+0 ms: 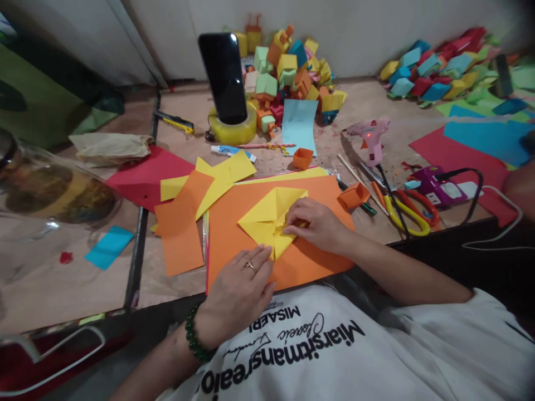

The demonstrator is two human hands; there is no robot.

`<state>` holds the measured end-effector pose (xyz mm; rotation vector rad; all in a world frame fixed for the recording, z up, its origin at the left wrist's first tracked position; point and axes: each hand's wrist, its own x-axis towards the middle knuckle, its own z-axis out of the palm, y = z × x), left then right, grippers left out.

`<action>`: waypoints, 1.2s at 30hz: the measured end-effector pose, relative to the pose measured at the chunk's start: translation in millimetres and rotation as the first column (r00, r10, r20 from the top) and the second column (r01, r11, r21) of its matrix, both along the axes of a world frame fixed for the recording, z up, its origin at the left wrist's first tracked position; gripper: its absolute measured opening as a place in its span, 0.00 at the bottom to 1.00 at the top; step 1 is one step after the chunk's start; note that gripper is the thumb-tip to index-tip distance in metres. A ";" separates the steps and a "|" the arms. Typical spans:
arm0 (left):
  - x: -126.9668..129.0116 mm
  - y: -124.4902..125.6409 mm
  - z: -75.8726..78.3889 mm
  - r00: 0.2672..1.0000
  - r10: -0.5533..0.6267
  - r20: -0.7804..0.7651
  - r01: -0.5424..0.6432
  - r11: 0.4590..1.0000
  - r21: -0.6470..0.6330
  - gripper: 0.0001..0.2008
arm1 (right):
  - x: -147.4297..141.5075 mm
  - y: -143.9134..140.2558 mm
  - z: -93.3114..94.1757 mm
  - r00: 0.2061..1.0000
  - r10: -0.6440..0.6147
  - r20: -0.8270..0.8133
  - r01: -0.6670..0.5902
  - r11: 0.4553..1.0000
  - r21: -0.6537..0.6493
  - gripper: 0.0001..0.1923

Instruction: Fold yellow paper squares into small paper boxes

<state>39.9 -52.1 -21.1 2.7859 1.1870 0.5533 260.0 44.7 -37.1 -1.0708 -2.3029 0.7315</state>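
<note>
A yellow sheet of origami paper (261,217), its corners folded toward the middle, lies on an orange sheet of paper (234,195) atop a stack. My left hand (240,287), with a ring and a green bead bracelet, rests with outstretched fingers at the near corner of the yellow paper. My right hand (313,223) has its thumb and fingers pinched together on the yellow paper's right side, where they cover the flap they grip. Two small folded orange boxes (303,158) stand just behind and to the right of the stack.
A phone (225,78) stands in a tape roll (234,129). Behind are piles of paper blocks (288,67). On the right lie a pink glue gun (371,139), scissors (405,214) and a purple power adapter (437,186). A glass jar (54,189) stands left.
</note>
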 end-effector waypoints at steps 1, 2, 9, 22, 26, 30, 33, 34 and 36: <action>0.7 0.8 1.1 1.000 0.003 -0.003 -0.003 1.000 0.012 0.15 | 0.0 -0.4 -0.4 1.000 0.003 -0.001 -0.003 1.000 0.006 0.11; 1.2 1.6 2.1 1.000 0.002 -0.007 -0.002 1.000 0.023 0.16 | 0.2 -0.5 -0.8 1.000 0.008 0.000 -0.008 1.000 0.012 0.11; 1.7 2.1 2.5 0.999 -0.007 -0.033 0.008 0.999 0.047 0.15 | 0.4 -0.4 -1.6 1.000 0.021 0.005 -0.021 0.999 0.047 0.11; 3.7 7.8 9.0 1.000 -0.016 -0.006 0.015 0.996 -0.085 0.14 | -3.7 -8.8 10.7 0.993 -0.009 0.119 0.005 0.999 0.037 0.19; 3.5 7.4 9.1 1.000 -0.016 -0.022 0.014 0.995 -0.095 0.14 | -5.7 -17.3 12.4 0.970 -0.079 0.228 0.069 0.996 0.051 0.38; 2.5 6.9 9.4 1.000 -0.022 -0.014 0.021 0.996 -0.088 0.13 | 7.4 -15.6 8.9 0.970 -0.106 0.219 0.104 0.994 0.021 0.35; 2.4 6.2 9.8 1.000 -0.017 -0.001 0.017 0.997 -0.069 0.13 | 21.8 -10.7 4.6 0.983 -0.113 0.148 0.115 0.993 -0.001 0.29; 2.3 6.0 9.9 1.000 -0.017 0.003 0.017 0.997 -0.069 0.13 | 26.1 -9.1 2.5 0.986 -0.116 0.122 0.118 0.993 -0.007 0.27; 1.9 5.3 9.9 1.000 -0.019 0.009 0.020 0.997 -0.070 0.13 | 33.3 -6.5 -2.2 0.990 -0.113 0.084 0.114 0.994 -0.006 0.26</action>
